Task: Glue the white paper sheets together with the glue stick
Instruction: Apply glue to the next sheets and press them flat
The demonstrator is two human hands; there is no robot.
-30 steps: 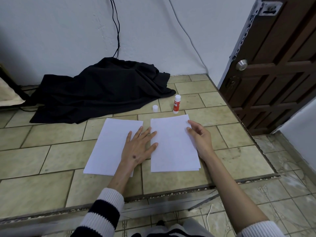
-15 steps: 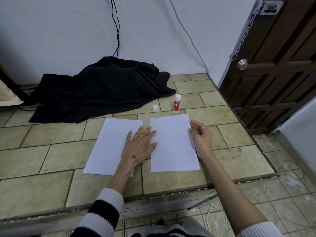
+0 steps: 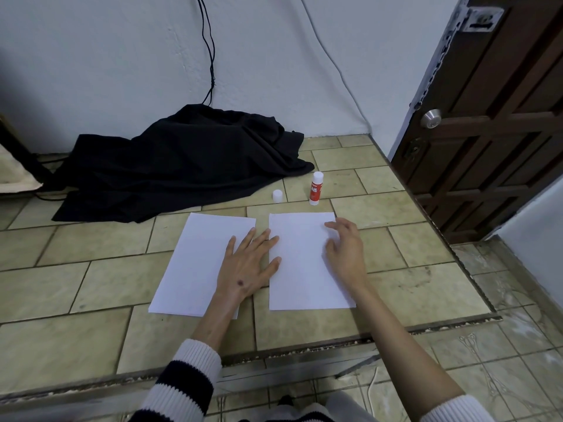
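Two white paper sheets lie side by side on the tiled floor: the left sheet (image 3: 195, 263) and the right sheet (image 3: 301, 263). My left hand (image 3: 248, 266) lies flat across the gap, its fingers spread and its fingertips on the right sheet's left edge. My right hand (image 3: 345, 249) rests on the right sheet's right side, fingers loosely bent on the paper. A red and white glue stick (image 3: 316, 189) stands upright just beyond the right sheet, with its white cap (image 3: 277, 196) off and standing to its left.
A heap of black cloth (image 3: 179, 166) covers the floor behind the sheets, with black cables running up the white wall. A dark wooden door (image 3: 493, 117) stands at the right. A step edge (image 3: 304, 345) runs across the floor in front of the sheets.
My right hand slid from the right sheet's outer edge inward onto the sheet. The left hand stayed in place.
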